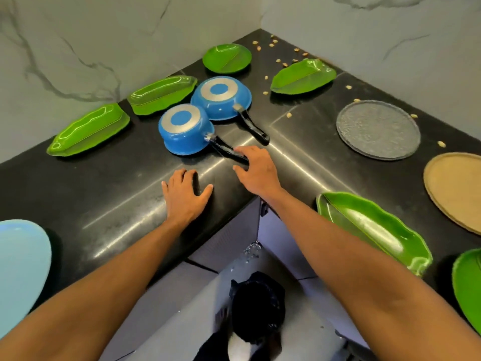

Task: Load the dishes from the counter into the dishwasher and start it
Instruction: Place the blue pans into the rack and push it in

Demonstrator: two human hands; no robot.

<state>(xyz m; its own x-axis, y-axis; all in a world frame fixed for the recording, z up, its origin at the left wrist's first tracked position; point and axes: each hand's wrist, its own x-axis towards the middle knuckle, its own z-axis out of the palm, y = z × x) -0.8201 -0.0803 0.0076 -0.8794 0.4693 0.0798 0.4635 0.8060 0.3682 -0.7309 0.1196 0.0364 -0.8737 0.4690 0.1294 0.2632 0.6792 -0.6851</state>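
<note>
Two blue pans lie upside down on the black corner counter [104,204]. The nearer saucepan [183,130] has a black handle [223,149] pointing toward me. My right hand [256,171] is at the end of that handle, fingers curling round it. The blue frying pan [221,96] sits just behind, its handle angled right. My left hand [184,192] rests flat on the counter near its front edge, fingers spread. Several green leaf-shaped dishes lie around: two at the left [88,130], [161,93], one at the back right [303,75], one near right [374,230].
A round green plate [226,58] sits in the far corner. A grey round plate [378,128] and a tan plate [455,188] lie on the right wing, a light blue plate [20,267] at the near left. Small nuts or shells [273,44] are scattered at the back.
</note>
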